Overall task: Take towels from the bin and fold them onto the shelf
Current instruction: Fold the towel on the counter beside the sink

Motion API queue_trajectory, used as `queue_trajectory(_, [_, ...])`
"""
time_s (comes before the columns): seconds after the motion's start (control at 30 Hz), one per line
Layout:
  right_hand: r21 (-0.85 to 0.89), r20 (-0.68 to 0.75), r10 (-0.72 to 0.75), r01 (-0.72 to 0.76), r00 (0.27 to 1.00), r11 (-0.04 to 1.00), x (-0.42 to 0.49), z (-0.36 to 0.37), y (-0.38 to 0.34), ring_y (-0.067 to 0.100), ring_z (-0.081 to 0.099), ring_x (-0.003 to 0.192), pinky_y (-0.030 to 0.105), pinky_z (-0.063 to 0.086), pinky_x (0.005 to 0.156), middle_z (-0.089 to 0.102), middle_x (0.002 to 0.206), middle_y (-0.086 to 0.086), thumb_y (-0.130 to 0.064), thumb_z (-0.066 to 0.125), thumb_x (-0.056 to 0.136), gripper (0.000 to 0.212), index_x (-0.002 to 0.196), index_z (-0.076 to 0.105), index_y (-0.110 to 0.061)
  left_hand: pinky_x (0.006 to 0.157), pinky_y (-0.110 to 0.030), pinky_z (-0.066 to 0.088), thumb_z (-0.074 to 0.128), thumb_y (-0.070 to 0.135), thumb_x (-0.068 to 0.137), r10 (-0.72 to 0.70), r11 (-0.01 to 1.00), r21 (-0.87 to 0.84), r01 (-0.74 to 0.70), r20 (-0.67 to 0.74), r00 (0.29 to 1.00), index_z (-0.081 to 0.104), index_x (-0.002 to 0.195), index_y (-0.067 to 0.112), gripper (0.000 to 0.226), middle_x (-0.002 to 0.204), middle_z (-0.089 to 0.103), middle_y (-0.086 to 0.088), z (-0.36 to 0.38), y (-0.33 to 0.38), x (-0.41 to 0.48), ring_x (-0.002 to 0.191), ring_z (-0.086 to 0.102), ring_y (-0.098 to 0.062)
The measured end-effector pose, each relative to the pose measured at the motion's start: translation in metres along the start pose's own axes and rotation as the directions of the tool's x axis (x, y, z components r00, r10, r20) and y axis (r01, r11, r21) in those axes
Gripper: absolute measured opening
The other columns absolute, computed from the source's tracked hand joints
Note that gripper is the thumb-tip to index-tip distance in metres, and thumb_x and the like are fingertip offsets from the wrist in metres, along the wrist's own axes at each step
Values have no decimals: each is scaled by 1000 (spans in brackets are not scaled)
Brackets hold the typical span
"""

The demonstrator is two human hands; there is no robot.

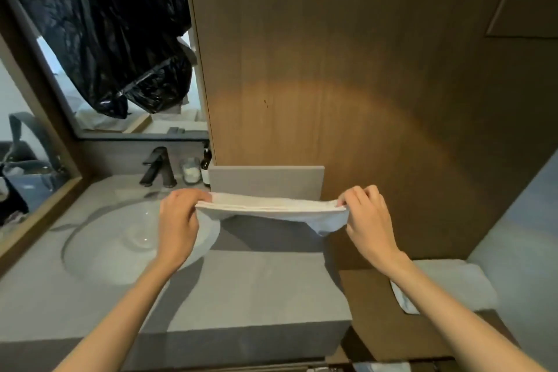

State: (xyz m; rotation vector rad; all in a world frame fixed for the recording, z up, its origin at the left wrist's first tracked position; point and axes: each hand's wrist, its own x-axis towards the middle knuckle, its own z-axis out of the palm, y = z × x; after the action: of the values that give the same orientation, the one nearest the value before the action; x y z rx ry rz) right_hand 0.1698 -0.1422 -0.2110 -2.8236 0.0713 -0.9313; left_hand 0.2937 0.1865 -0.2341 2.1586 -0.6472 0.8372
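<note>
1. Two bare hands stretch a folded white cloth towel [271, 208] level in the air above the grey stone surface [256, 287], just in front of a low grey upstand [265, 178] at its back edge.
2. The left hand [178, 214] pinches the towel's left end, its grip closed on the cloth with the fingers curled over the layered edge.
3. The right hand [367, 217] pinches the right end in the same way, its grip also closed on the cloth. A loose corner droops below its fingers.
4. The towel sags slightly in the middle and touches nothing but the two hands. Its shadow falls on the surface beneath.
5. To the left, a round white basin [120, 251] is sunk into the surface. A matt black tap [158, 166] stands behind the basin, and a clear glass jar [190, 170] and a dark brown bottle [206, 166] stand beside the tap.
6. A wood-framed mirror [90, 118] rises over the basin, with a crumpled black plastic sheet [114, 24] across its top.
7. A brown wood-panelled wall [332, 69] behind the towel carries a warm arc of light.
8. At lower right, below the level of the surface, a second white towel [447, 284] lies on a brown shelf [371, 311], partly hidden by the right forearm.
</note>
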Motion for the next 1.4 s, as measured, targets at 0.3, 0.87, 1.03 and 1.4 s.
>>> queue_trajectory(0.3, [120,524,45,-127,851,985,-115,41,-3,5,45,82,13,34,57,46,92,-15,-8,61,88,30,90,48,-35,65,-29,40,44,-4,63,-119,993,85,84,618,777,41,79,42,48,78,57,14,2,-43,-146,75,46,-10])
queue_trajectory(0.87, [147,896,-41,-209,443,967,-121,81,3,22,24,137,43,30,111,32,150,-5,-57,58,88,58,139,43,-33,111,-39,26,45,61,92,-376,923,378,67,855,358,32,147,33,64,150,28,1,33,-11,-133,138,22,-24])
queue_trajectory(1.03, [80,901,34,-243,433,967,-116,126,-6,35,2,149,51,11,120,6,163,0,-43,40,101,53,150,22,-41,117,-57,0,18,49,102,-439,897,431,98,846,303,7,151,44,50,162,-9,2,86,-14,-133,145,-12,-42])
queue_trajectory(1.4, [4,881,152,-328,448,945,-105,170,3,40,7,147,56,6,119,3,162,-7,-40,32,102,39,140,28,-46,111,-68,0,30,50,100,-477,871,481,97,781,403,7,150,48,55,162,-12,2,117,-33,-140,141,-13,-52])
